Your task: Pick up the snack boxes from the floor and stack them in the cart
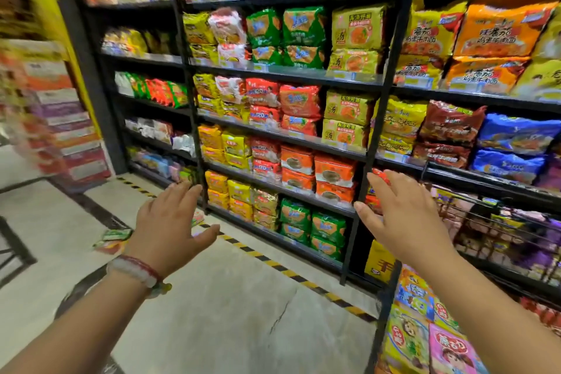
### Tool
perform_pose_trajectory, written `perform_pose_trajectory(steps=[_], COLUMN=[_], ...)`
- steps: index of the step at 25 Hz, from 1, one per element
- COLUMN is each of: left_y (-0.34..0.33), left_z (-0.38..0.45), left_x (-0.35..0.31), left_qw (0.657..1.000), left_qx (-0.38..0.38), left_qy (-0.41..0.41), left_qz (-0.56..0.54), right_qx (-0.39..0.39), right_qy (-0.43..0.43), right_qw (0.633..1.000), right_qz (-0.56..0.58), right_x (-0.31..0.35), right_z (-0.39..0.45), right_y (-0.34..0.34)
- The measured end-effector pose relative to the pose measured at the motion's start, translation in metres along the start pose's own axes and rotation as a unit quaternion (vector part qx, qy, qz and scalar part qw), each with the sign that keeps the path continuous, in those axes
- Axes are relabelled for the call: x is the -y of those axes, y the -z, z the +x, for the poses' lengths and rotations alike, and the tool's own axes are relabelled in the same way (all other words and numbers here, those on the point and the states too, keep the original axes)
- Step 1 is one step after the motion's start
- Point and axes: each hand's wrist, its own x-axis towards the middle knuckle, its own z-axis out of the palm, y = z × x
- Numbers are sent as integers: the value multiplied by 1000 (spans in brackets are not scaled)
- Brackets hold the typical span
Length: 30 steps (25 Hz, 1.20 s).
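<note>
Shop aisle with black shelves (303, 76) of noodle packs, both hands raised and empty.

Pale stone floor (230, 307) with a yellow-and-black striped line runs along the foot of the shelves. Left hand (170, 222), a bead bracelet (136, 270) on its wrist, reaches forward with fingers spread wide, holding nothing. Right hand (403, 215) is likewise spread wide and empty, held up in front of the lower shelves. Snack boxes (113, 240), green and red, lie flat on the floor just beyond the left hand, partly hidden by it. At the right stands a wire cart (491, 231); beside its near edge sit bright packs (425, 331), though whether they are inside it I cannot tell.
</note>
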Motion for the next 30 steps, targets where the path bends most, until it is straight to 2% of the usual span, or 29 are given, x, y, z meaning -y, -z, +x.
perform_pose_trajectory(steps=[9,17,24,30], left_y=[12,26,5,-39], left_z=[-20,-29,4,80], left_x=[180,290,343,387], left_qw=[996,987,977,972], left_qx=[-39,-23,-4,18], left_qy=[69,139,185,211], left_qz=[32,76,102,97], right_qx=[1,22,51,60], right_qy=[77,149,189,208], right_qw=[997,987,977,972], right_qz=[30,58,81,93], right_x=[176,306,372,403], right_z=[71,107,165,254], right_y=[-45,-94,-142,-203])
